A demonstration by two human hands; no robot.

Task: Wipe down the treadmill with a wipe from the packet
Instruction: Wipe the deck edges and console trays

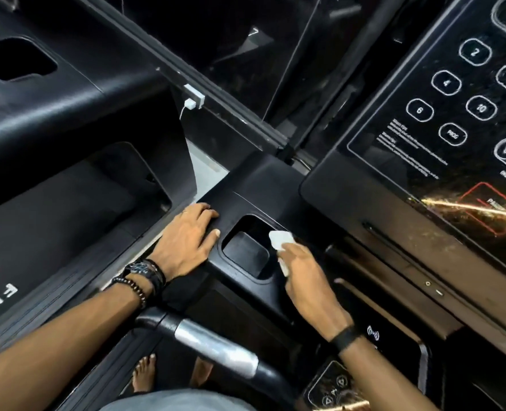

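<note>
1. Count: one white wipe (280, 240), two hands, one recessed cup pocket (247, 250) in the black treadmill console (275, 185), one keypad panel (453, 114), one chrome-banded handlebar (216, 347).
2. Grip: the right hand (308, 280) curls around the wipe, holding it bunched; part of the wipe sticks out past the fingertips onto the pocket's right rim.
3. The left hand (186, 241) lies flat, fingers straight, on the console just left of the pocket, across it from the wipe. Its wrist carries a watch (140, 268) and a bead bracelet (133, 287).
4. Surface: matte black plastic around the grip; the glossy panel lies beyond and to the right of it. A second treadmill (53, 120) stands further left.
5. Obscured: the panel's small print is unreadable, and glare crosses its lower part. No wipe packet is seen.
</note>
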